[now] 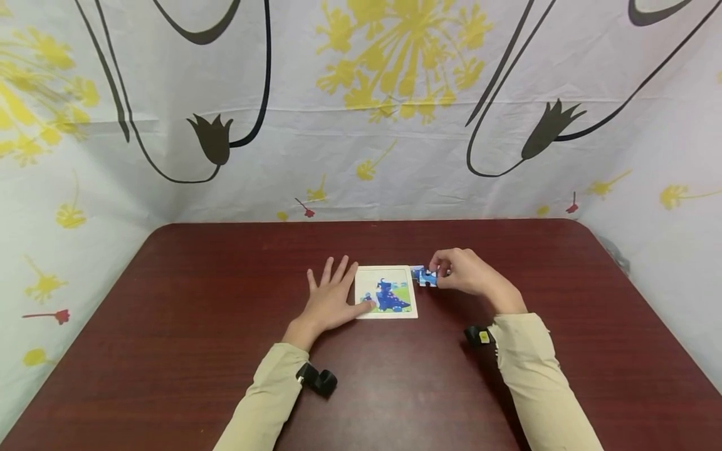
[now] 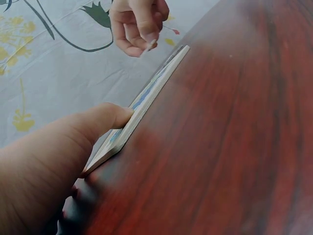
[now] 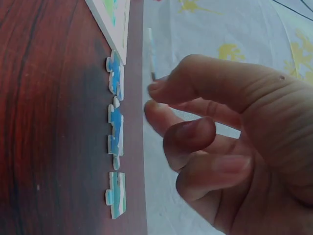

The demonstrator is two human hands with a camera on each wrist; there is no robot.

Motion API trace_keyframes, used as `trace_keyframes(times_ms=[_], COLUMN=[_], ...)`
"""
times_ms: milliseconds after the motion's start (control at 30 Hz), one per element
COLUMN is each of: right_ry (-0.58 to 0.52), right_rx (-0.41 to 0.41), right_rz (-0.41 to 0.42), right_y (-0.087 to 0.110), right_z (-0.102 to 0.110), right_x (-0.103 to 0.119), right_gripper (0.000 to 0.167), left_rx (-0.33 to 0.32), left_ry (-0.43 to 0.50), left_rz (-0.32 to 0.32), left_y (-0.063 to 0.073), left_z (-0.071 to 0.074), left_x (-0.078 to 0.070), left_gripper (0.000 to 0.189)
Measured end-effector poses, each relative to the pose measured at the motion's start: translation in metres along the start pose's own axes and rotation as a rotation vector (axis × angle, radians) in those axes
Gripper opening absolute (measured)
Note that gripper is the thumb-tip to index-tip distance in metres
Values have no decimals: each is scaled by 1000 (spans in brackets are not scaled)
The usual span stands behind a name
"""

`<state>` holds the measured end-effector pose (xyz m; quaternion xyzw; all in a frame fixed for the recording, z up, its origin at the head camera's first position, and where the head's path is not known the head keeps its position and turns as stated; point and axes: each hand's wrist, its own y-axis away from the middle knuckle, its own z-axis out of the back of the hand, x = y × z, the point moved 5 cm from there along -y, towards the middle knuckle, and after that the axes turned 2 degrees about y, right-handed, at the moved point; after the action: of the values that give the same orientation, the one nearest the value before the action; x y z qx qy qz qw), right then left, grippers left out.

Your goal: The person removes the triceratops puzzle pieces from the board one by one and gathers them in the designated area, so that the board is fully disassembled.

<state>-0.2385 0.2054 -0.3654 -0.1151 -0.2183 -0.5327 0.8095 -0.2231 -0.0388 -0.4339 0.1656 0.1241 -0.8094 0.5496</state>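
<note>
A square jigsaw tray (image 1: 415, 307) with a pale rim lies on the table, its picture showing a blue dinosaur. At its left edge is my left hand (image 1: 327, 304), fingers spread, the thumb (image 2: 117, 116) resting on the tray's near left corner. To the right of the tray, my right hand (image 1: 468, 275) pinches a blue jigsaw piece (image 1: 427, 279) between thumb and finger, raised above the table. Edge-on, the pinched piece (image 3: 151, 54) appears thin in the right wrist view. Below it several loose jigsaw pieces (image 3: 116, 128) lie in a row beside the tray's corner.
The dark red wooden table (image 1: 197, 313) extends around the tray. A white cloth (image 1: 361, 150) with yellow and grey flower prints hangs behind and at both sides. Black wrist cameras sit on both cuffs, including the left camera (image 1: 317, 380).
</note>
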Motion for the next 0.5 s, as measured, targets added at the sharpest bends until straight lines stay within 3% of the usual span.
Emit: trace_keyframes(times_ms=[500], right_ry=[-5], right_rx=[59], right_rz=[-31], right_y=[-4], right_z=[-14], right_x=[-4], right_gripper=[11], left_rx=[5], left_ry=[-6], left_rz=[4], left_y=[-1], left_z=[0], left_x=[1], left_gripper=[94])
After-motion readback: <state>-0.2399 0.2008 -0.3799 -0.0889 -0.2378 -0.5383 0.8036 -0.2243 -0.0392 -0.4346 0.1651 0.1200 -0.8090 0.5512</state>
